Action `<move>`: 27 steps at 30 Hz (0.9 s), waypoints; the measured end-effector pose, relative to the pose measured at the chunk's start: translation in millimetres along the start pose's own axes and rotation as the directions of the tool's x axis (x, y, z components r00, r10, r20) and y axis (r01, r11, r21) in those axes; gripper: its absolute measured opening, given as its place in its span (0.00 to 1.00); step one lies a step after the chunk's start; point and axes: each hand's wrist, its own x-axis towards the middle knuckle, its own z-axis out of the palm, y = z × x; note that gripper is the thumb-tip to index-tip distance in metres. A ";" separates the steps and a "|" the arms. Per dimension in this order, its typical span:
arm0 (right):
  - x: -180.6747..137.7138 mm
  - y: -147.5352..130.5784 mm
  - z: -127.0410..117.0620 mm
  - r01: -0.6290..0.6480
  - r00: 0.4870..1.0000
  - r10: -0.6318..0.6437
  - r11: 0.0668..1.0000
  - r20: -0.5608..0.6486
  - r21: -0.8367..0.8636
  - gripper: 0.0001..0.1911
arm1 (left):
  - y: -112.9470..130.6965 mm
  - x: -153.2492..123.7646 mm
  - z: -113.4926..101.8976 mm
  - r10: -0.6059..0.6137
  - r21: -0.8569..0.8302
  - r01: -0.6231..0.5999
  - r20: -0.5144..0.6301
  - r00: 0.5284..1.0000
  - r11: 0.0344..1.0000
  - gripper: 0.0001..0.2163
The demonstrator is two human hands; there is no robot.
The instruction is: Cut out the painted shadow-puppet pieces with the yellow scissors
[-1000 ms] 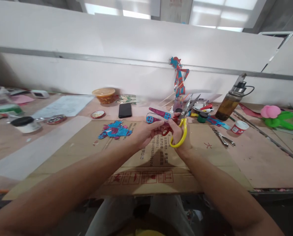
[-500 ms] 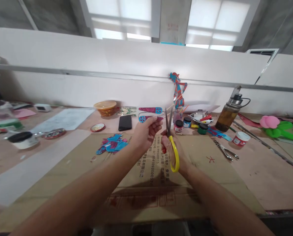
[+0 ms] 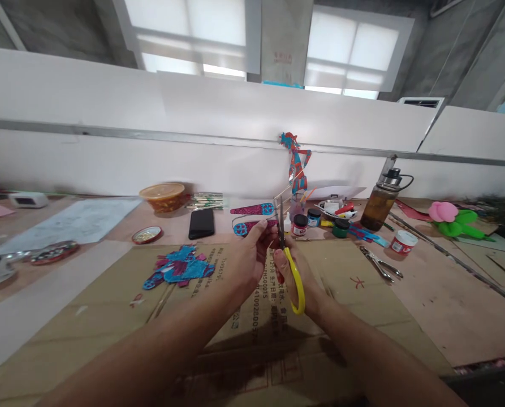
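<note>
My left hand (image 3: 255, 251) pinches the right end of a magenta strip with a blue rounded tip (image 3: 241, 228). A matching strip (image 3: 252, 210) lies just above it. Both look like parts of one pale sheet, but I cannot tell for sure. My right hand (image 3: 295, 268) grips scissors (image 3: 298, 285) with yellow and red handles, blades pointing up and only slightly apart. The blades stand at the right end of the strips, close to my left fingertips. Left of my hands, a pile of blue and magenta cut-outs (image 3: 180, 268) rests on the cardboard (image 3: 120, 322).
Behind my hands are a phone (image 3: 202, 224), a lidded orange bowl (image 3: 162, 198) and a jointed red-blue figure (image 3: 297, 164). Paint jars (image 3: 300, 225), pliers (image 3: 379, 263), a white jar (image 3: 404, 242) and a bottle of brown liquid (image 3: 380, 203) stand or lie to the right.
The scissor blades have come closer together, and my right hand is nearer my left. The view has turned a little to the right. The strip stays in my left fingers.
</note>
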 end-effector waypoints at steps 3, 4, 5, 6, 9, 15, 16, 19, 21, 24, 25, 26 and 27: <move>-1.0 -3.2 -1.0 -0.013 1.000 0.013 1.000 0.007 -0.024 0.33 | -1.1 -1.2 -0.9 -0.001 -0.007 0.001 -0.010 1.000 1.000 0.16; -1.2 -3.5 -1.3 -0.013 1.000 0.014 0.999 0.007 -0.029 0.33 | -1.1 -1.7 -0.7 -0.002 -0.008 0.002 -0.008 1.000 1.000 0.16; -1.3 -3.4 -1.6 -0.013 1.000 0.013 0.999 0.005 -0.032 0.33 | -0.9 -2.0 -0.5 -0.004 -0.009 0.004 -0.006 1.000 1.000 0.16; -1.2 -2.9 -1.7 -0.012 1.000 0.012 0.999 0.006 -0.033 0.33 | -0.7 -2.2 -0.5 -0.005 -0.009 0.005 -0.001 1.000 1.000 0.17; -0.1 0.0 -1.4 -0.014 1.000 0.014 0.999 0.000 -0.035 0.35 | -0.9 -1.6 -1.5 -0.002 -0.009 0.002 0.017 1.000 1.000 0.16; 1.2 3.0 -0.7 -0.060 0.998 0.059 0.998 -0.025 -0.029 0.33 | -1.6 1.0 -5.4 0.028 0.001 -0.029 0.053 0.998 1.000 0.10; 1.0 3.0 -0.7 -0.065 0.998 0.065 0.997 -0.027 -0.027 0.33 | -1.5 1.1 -5.9 0.031 0.005 -0.032 0.057 0.998 0.999 0.10; 0.5 2.9 -1.1 -0.079 0.997 0.078 0.996 -0.022 -0.030 0.33 | -1.5 1.5 -7.5 0.038 0.017 -0.040 0.066 0.997 0.999 0.09; 0.3 2.5 -1.8 -0.080 0.997 0.079 0.996 -0.022 -0.042 0.33 | -2.1 2.3 -8.9 0.047 0.028 -0.049 0.075 0.996 0.998 0.08; 0.3 1.6 -3.1 -0.067 0.998 0.067 0.996 -0.005 -0.060 0.34 | -3.6 4.2 -10.6 0.060 0.039 -0.064 0.086 0.994 0.997 0.07; 0.3 1.4 -3.4 -0.064 0.998 0.065 0.996 0.005 -0.061 0.34 | -4.1 4.7 -11.0 0.061 0.040 -0.065 0.087 0.994 0.997 0.08; 0.4 1.3 -3.5 -0.063 0.998 0.063 0.996 0.012 -0.061 0.34 | -4.6 5.0 -11.2 0.060 0.041 -0.063 0.086 0.994 0.997 0.08; 0.5 1.4 -3.5 -0.062 0.998 0.063 0.996 0.014 -0.061 0.34 | -4.9 5.1 -11.3 0.058 0.042 -0.062 0.085 0.995 0.997 0.08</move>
